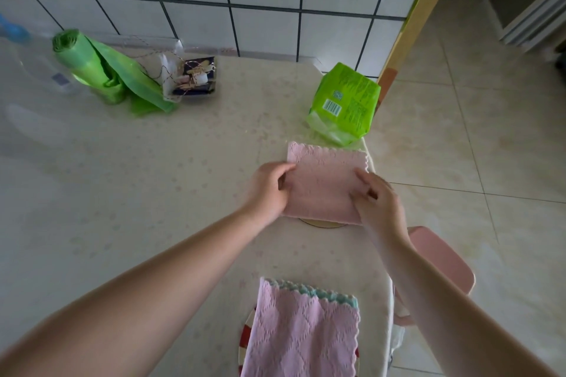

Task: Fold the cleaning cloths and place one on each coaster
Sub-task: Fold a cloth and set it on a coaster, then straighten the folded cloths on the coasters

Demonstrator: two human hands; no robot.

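Note:
A folded salmon-pink cloth (324,184) lies near the table's right edge, over a pale round coaster (321,222) whose near rim peeks out. My left hand (269,190) grips the cloth's left edge with curled fingers. My right hand (378,202) pinches its right side near the front corner. Closer to me, a lilac-pink cloth (303,337) with a teal cloth's edge (324,292) showing behind it covers a red-and-white round coaster (246,337).
A green wrapped pack (344,104) stands just beyond the salmon cloth. A roll of green bags (101,67), a clear box of trinkets (193,76) and a plastic bottle (33,70) sit at the back left by the tiled wall. A pink stool (441,260) is right of the table.

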